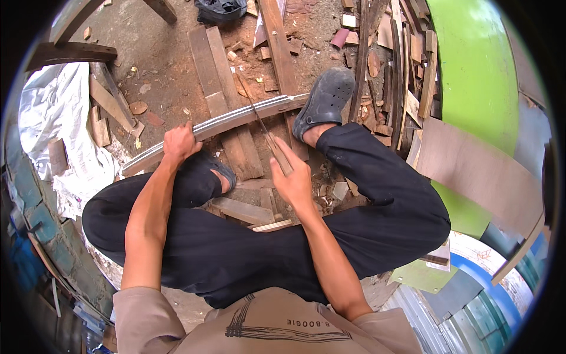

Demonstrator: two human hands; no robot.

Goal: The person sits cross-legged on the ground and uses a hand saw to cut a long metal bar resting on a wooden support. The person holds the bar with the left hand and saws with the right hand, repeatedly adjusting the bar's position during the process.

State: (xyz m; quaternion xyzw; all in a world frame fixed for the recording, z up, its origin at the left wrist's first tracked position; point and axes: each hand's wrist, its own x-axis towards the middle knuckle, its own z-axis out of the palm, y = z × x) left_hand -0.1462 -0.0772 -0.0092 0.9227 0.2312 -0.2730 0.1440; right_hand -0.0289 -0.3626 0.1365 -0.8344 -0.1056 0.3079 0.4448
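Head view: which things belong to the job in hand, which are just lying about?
In use:
- long board, held by the left hand
- saw, in the right hand, blade across the board

Apparently lying about:
- white cloth
- black plastic bag
- green panel

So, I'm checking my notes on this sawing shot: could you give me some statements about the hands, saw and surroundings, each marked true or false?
1. The right hand holds the saw. True.
2. The left hand is on the green panel. False: it is on the board.
3. The saw's blade lies lengthwise along the board. False: it crosses it.
4. The white cloth is left of the board. True.
5. The clog at the board's right end is white. False: it is dark grey.
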